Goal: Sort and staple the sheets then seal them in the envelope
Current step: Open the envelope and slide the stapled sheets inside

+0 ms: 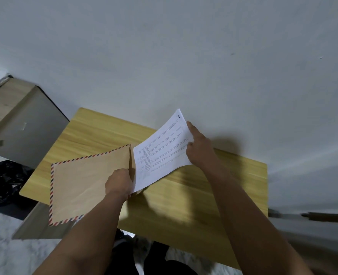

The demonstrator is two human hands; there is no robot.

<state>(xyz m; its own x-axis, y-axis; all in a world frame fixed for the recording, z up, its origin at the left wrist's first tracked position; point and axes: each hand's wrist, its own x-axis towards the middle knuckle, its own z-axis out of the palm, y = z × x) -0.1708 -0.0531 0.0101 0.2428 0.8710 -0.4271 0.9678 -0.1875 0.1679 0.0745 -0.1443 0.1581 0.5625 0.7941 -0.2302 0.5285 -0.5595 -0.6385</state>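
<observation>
**Sheets half-fed into envelope — jam risk at the mouth**

Risks, as I judge them: the sheets (pixel 162 153) sit at an angle to the envelope (pixel 85 185), w/ their far corner tilted up off the surface (pixel 213 205). If pushed in skewed like this, the near corner could catch on the inside seam and crumple, or the stack could buckle in the middle since only one end is driven. The mouth is held open on one side only, so it may collapse shut against the paper. The envelope's near left corner overhangs the surface's near edge; a hard push could slide the whole thing off. Can't see a staple from here, so can't tell if the stack is fastened; if not, pages could fan apart on entry.

Left hand (pixel 119 182): fingers curled at the envelope's open end, gripping it right where the sheets go in. Fingertips hidden, so exact hold unclear.

Right hand (pixel 199 147): clamped on the sheets' outer edge, thumb on top, index finger laid straight along the paper edge, other fingers underneath.

Where things are: envelope lies toward the surface's left edge; sheets span from its mouth toward the back edge by the wall, top page marked "1".
</observation>
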